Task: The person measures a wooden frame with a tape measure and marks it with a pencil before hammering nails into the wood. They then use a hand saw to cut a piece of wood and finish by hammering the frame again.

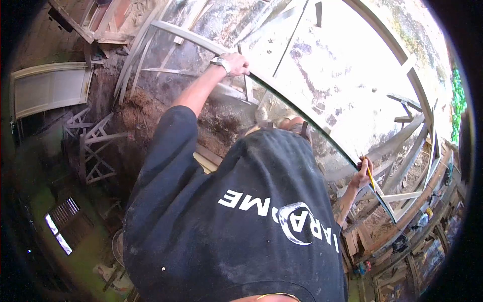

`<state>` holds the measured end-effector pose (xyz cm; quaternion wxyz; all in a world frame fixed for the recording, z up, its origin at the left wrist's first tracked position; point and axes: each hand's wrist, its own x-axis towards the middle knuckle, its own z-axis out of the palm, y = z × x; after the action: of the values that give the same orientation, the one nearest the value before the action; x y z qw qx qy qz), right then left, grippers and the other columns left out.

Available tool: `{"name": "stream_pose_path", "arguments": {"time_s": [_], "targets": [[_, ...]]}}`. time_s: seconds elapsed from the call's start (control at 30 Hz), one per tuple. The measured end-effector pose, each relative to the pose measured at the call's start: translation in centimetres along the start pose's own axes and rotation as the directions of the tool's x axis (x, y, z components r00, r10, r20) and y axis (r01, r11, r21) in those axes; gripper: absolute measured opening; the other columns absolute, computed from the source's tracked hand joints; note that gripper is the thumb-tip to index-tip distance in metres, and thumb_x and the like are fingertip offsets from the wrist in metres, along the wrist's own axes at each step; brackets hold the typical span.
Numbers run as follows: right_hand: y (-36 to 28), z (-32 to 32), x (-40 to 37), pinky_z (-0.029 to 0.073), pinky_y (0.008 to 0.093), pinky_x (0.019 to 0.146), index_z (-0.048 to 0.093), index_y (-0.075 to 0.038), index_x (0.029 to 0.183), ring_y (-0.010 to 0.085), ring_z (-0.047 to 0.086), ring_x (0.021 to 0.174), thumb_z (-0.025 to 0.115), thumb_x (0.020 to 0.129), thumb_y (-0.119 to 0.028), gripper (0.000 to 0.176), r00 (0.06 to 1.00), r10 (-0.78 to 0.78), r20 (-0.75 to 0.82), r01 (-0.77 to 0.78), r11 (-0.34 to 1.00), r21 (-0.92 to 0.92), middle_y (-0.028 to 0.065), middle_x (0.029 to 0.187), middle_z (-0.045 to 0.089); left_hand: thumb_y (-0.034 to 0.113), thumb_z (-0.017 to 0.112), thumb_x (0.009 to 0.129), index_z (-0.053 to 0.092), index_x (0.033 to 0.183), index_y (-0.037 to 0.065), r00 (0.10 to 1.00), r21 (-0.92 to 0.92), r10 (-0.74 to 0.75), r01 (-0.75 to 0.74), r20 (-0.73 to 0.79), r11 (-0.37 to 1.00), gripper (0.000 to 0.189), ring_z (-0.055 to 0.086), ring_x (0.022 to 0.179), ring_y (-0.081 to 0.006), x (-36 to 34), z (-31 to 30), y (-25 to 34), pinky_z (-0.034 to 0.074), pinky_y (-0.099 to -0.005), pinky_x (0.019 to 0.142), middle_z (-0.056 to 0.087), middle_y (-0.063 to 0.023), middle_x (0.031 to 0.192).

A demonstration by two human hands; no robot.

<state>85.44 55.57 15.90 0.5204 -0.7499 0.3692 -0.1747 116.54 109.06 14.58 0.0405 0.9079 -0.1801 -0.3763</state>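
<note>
A large pale wooden frame (186,34) stretches across the view in front of my body, its near bar running from upper left to lower right. My left hand (235,64), with a watch (220,62) on the wrist, is closed over the upper left part of that bar. Farther down the same bar, at the right, my right hand (363,173) is closed around a thin yellow pencil (371,177) and lies against the bar. The bar partly hides the fingers of both hands.
A light framed panel (50,89) stands at the left, with wooden trestles (98,146) below it. Sawdust (146,113) covers the ground beside me. Wooden planks and assorted clutter (402,241) lie at the lower right.
</note>
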Motion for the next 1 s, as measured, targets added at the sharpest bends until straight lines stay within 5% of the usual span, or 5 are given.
{"name": "stream_pose_path", "arguments": {"time_s": [0.27,0.5,0.7,0.9,1.0], "targets": [[-0.8,12.4,4.1,0.047,0.0262,0.067,0.069,0.002,0.111,0.0121,0.058,0.072,0.061,0.095,-0.022,0.03,0.982,0.02,0.187,-0.006,0.997,-0.071,0.0103,0.09,0.071,0.045,0.068,0.085,0.074,0.099,0.015,1.0,0.011,0.028,-0.028,-0.005,1.0,0.034,0.068,0.096,-0.0358,1.9,-4.0,-13.6,0.053,-0.0457,0.084,0.072,-0.0157,0.096],[-9.6,25.5,1.8,0.049,0.0255,0.07,0.069,0.001,0.112,0.0127,0.06,0.078,0.063,0.094,-0.02,0.029,0.929,-0.007,0.371,0.032,0.998,-0.061,0.011,0.093,0.072,0.049,0.07,0.082,0.074,0.093,0.014,1.0,-0.003,-0.023,0.023,0.011,1.0,0.037,0.068,0.089,-0.0335,0.2,-7.6,-27.1,0.052,-0.0434,0.08,0.072,-0.0151,0.091],[-13.9,40.1,-6.8,0.05,0.0285,0.071,0.07,0.001,0.109,0.014,0.061,0.078,0.063,0.093,-0.02,0.027,0.924,-0.012,0.382,0.04,0.997,-0.065,0.0108,0.091,0.072,0.048,0.071,0.082,0.075,0.09,0.015,0.997,-0.012,-0.067,0.066,-0.034,0.998,0.034,0.069,0.085,-0.0321,0.1,-9.0,-39.1,0.053,-0.0421,0.078,0.072,-0.0143,0.087],[-17.7,57.0,-17.7,0.049,0.0236,0.066,0.071,0.002,0.106,0.0104,0.059,0.07,0.063,0.091,-0.012,0.022,0.888,0.03,0.46,-0.105,0.985,0.138,0.0093,0.085,0.072,0.051,0.071,0.083,0.077,0.092,0.017,0.989,0.056,-0.077,0.084,-0.123,0.995,0.036,0.069,0.081,-0.034,-0.2,-11.3,-46.3,0.054,-0.0456,0.075,0.072,-0.0138,0.086],[-19.9,63.6,-21.6,0.055,0.0282,0.075,0.071,-0.001,0.109,0.017,0.07,0.088,0.063,0.092,-0.015,0.024,0.819,-0.021,0.573,-0.065,0.989,0.129,0.0132,0.093,0.075,0.05,0.07,0.084,0.077,0.09,0.016,0.988,0.092,-0.081,0.093,-0.13,0.991,0.035,0.07,0.082,-0.0349,0.6,-11.6,-48.5,0.054,-0.0463,0.076,0.072,-0.0159,0.085]]}}
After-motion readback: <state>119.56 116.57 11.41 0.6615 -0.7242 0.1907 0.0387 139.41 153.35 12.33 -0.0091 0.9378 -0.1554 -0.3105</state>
